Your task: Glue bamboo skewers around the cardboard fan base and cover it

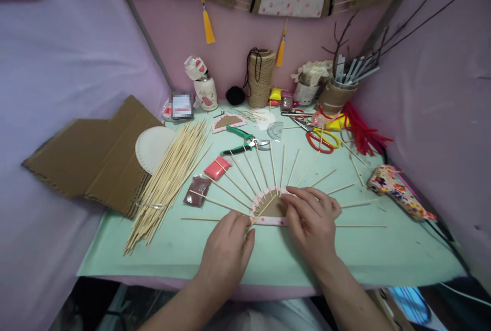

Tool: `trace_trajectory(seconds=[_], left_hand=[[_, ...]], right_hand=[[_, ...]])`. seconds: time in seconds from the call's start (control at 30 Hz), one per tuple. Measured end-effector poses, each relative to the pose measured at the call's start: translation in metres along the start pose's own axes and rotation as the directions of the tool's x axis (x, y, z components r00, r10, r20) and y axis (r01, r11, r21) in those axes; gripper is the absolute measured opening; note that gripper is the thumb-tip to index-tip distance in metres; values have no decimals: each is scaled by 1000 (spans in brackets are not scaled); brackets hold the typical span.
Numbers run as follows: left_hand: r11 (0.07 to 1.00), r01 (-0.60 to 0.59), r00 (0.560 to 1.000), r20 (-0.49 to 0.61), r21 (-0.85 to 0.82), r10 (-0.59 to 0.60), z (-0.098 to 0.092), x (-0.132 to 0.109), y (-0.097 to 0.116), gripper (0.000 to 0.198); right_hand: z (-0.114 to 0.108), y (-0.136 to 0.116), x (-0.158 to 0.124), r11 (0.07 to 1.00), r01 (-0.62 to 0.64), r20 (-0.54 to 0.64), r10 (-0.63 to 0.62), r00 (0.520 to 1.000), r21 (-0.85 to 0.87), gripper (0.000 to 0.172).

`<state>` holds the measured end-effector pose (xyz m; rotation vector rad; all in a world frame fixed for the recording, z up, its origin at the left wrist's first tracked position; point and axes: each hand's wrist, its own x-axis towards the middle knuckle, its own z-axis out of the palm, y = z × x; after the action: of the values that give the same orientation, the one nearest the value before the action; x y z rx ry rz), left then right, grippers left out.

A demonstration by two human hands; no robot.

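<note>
A cardboard half-circle [269, 207] with a pink spotted border lies on the table, and thin wooden sticks [235, 167] fan out from its curved edge. Another wooden stick [264, 210] crosses its face at a slant. My left hand [227, 244] pinches that stick's lower end between thumb and fingers, at the half-circle's left corner. Over the right side, my right hand [312, 218] has its fingers bent on the half-circle, holding it, with the fingertips near the slanted stick. My right hand hides part of the curved edge and some stick ends.
Left lie a bundle of wooden sticks [169, 182], a white paper disc [153, 149] and folded cardboard [95, 154]. Green-handled cutters [245, 144], clay packets [217, 168] and scissors [322, 140] lie behind. A flowered glue gun [399, 192] is at right; a twine spool [261, 78] stands at the back.
</note>
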<state>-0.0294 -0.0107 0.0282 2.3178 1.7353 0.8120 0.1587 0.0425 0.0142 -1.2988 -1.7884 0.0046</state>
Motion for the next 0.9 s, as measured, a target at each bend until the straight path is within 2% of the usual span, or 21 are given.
trace_trajectory(seconds=[0.13, 0.27, 0.53, 0.63, 0.7, 0.8, 0.87, 0.9], left_hand=[[1000, 14, 1000, -22, 17, -14, 8, -6, -2, 11], [999, 14, 1000, 0, 49, -14, 11, -5, -3, 7], [988, 6, 1000, 29, 151, -11, 13, -4, -6, 15], [989, -4, 1000, 18, 151, 1, 7, -5, -6, 17], [995, 0, 1000, -20, 103, 2, -2, -9, -4, 18], [997, 26, 996, -78, -79, -32, -16, -18, 3, 17], [973, 43, 995, -75, -228, -62, -21, -26, 10, 17], [954, 47, 996, -63, -295, -69, -21, -29, 13, 17]], right_hand=[[0, 2, 0, 999, -48, -10, 48, 999, 20, 20], [0, 5, 1, 997, -70, -40, 71, 997, 27, 21], [2, 6, 1, 997, -77, -49, 78, 996, 19, 20], [2, 7, 2, 996, -85, -50, 87, 995, 28, 21], [0, 6, 2, 995, -93, -75, 96, 993, 42, 23], [-9, 2, -3, 991, -93, -112, 104, 988, 93, 22], [-17, -5, -11, 979, -90, -60, 102, 993, 183, 19], [-21, -11, -16, 960, -105, 18, 104, 994, 259, 18]])
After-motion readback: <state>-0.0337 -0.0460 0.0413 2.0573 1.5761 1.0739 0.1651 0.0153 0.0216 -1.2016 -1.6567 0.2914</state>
